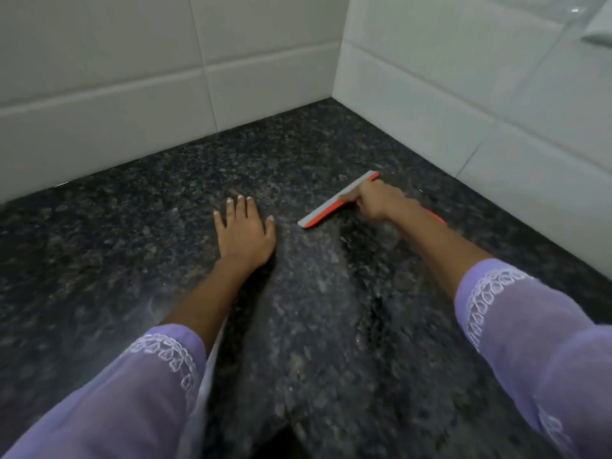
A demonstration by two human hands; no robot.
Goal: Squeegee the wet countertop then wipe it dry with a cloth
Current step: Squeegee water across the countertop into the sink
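A dark speckled granite countertop fills the view and runs into a tiled corner. An orange squeegee with a grey blade lies slanted on the stone right of centre, its blade edge touching the surface. My right hand grips the squeegee at the middle, and the orange handle shows behind my wrist. My left hand rests flat on the countertop to the left of the blade, fingers spread and straight. A paler smeared streak on the stone runs from the blade toward me. No cloth is in view.
White tiled walls stand at the back and on the right, meeting in a corner beyond the squeegee. Purple sleeves with white lace trim cover both forearms. A pale object shows at the top right edge.
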